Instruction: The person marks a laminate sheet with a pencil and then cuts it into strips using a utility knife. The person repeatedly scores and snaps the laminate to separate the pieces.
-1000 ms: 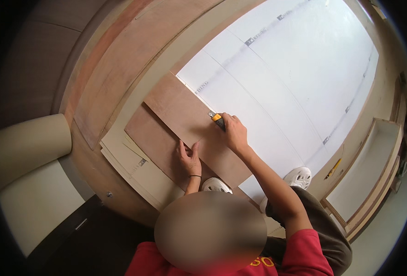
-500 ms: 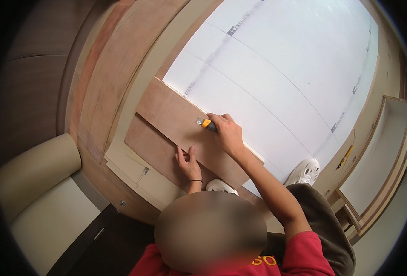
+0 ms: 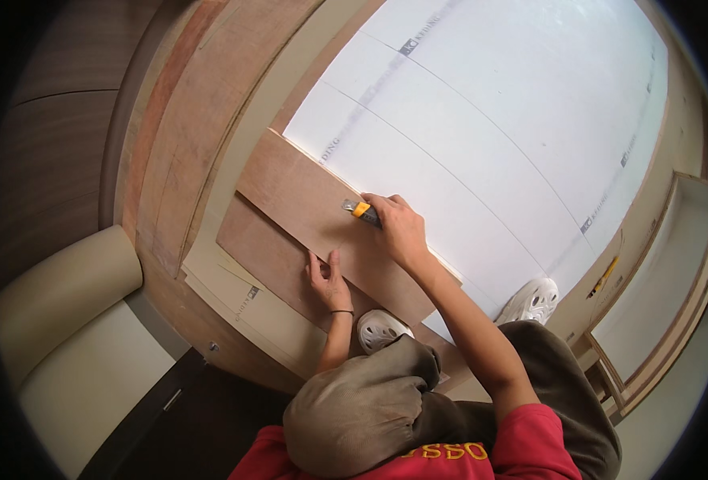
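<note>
- In the head view, the right hand point(image 3: 398, 230) is wrapped around a yellow-and-black utility knife point(image 3: 360, 210) with a metal tip, which points left over a flat, brown wooden board point(image 3: 306, 188); whether the tip touches the board cannot be told.
- The left hand point(image 3: 328, 284) has its thumb and fingers apart at the board's near-left edge; whether it pinches the edge or merely rests there is unclear.
- The board lies between a second flat brown board point(image 3: 262, 244) on its near-left side and a large white sheet with thin dark lines point(image 3: 482, 152) on its far-right side.
- For good control, the left hand would best press flat and firm, well clear of the blade's path.
- A straight, even stroke with the wrist steady seems wise.
- The perforated white shoe point(image 3: 382, 330) near the left hand is best kept out of line too.
</note>
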A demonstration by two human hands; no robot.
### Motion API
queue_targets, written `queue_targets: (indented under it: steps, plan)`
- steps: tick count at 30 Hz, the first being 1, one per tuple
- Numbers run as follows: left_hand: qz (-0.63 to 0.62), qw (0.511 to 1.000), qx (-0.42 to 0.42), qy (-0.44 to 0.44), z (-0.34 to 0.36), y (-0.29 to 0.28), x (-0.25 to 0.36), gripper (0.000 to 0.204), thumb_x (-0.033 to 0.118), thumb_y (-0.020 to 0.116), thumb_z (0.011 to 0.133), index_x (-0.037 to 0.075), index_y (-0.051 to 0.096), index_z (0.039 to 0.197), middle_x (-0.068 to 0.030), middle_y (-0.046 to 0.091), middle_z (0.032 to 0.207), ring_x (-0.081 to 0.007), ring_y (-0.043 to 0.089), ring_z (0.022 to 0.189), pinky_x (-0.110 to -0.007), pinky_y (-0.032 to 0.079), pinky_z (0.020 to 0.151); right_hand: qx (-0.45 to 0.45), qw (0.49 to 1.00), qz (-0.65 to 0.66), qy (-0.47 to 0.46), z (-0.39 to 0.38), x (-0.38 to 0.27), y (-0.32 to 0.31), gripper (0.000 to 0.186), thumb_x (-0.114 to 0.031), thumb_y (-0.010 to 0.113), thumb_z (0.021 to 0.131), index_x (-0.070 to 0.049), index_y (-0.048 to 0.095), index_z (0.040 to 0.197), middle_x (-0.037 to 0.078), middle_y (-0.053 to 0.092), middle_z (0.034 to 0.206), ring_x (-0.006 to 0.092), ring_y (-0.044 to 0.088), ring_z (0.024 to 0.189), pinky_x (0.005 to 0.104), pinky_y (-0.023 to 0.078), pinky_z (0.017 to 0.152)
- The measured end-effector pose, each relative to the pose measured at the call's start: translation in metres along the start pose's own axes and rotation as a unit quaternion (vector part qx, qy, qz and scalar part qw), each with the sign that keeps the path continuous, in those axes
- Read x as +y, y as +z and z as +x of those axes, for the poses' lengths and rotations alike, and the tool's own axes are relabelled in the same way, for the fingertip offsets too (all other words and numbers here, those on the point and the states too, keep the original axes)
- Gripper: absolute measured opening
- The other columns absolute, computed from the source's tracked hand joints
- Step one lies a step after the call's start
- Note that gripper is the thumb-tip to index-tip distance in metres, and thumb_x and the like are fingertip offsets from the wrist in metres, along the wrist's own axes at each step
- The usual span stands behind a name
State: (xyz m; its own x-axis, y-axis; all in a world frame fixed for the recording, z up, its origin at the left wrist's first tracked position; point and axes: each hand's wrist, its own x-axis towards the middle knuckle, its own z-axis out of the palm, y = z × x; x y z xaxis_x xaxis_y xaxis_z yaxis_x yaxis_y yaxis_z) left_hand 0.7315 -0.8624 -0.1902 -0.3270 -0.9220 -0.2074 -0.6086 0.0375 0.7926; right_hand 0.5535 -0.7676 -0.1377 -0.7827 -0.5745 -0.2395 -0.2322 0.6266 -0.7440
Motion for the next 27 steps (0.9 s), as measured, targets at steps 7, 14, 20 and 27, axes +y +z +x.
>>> queue_targets:
  steps: [7,14,20,27]
  plan:
    - [0.008,1.0,-0.001,-0.006,-0.001,0.001,-0.001,0.067,0.037,0.074,0.09,-0.003,0.052,0.138,-0.0061,0.051,0.094,-0.0146,0.05,0.076,-0.031,0.045,0.066,0.016,1.0,-0.003,-0.007,-0.001,0.0,0.002,0.047,-0.003,0.065,0.077,-0.014,0.063,0.123,0.005,0.071,0.105,0.0259,0.064,0.099,0.0397,0.055,0.077]
    - [-0.003,1.0,0.004,0.007,-0.001,0.001,0.0,0.066,0.035,0.075,0.089,-0.003,0.053,0.138,-0.0056,0.051,0.092,-0.014,0.049,0.075,-0.031,0.044,0.064,0.022,1.0,0.012,-0.006,-0.002,0.0,0.001,0.046,-0.002,0.065,0.077,-0.013,0.063,0.122,0.006,0.071,0.104,0.0262,0.065,0.097,0.0395,0.054,0.078]
    - [0.022,0.999,-0.023,-0.016,-0.005,0.001,0.006,0.061,0.029,0.073,0.092,0.0,0.051,0.141,-0.0031,0.051,0.1,-0.0121,0.051,0.083,-0.029,0.047,0.073,0.018,1.0,0.003,0.003,-0.001,-0.002,-0.005,0.042,-0.001,0.061,0.078,-0.011,0.062,0.119,0.006,0.07,0.101,0.0271,0.064,0.095,0.0408,0.055,0.073]
    - [-0.043,0.999,-0.005,0.001,0.0,0.001,-0.006,0.066,0.032,0.076,0.089,-0.002,0.052,0.139,-0.0028,0.05,0.094,-0.012,0.05,0.077,-0.028,0.045,0.066,0.028,0.999,0.02,0.003,0.0,0.001,-0.001,0.043,-0.002,0.064,0.077,-0.015,0.064,0.118,0.004,0.071,0.1,0.0256,0.065,0.094,0.0399,0.055,0.074]
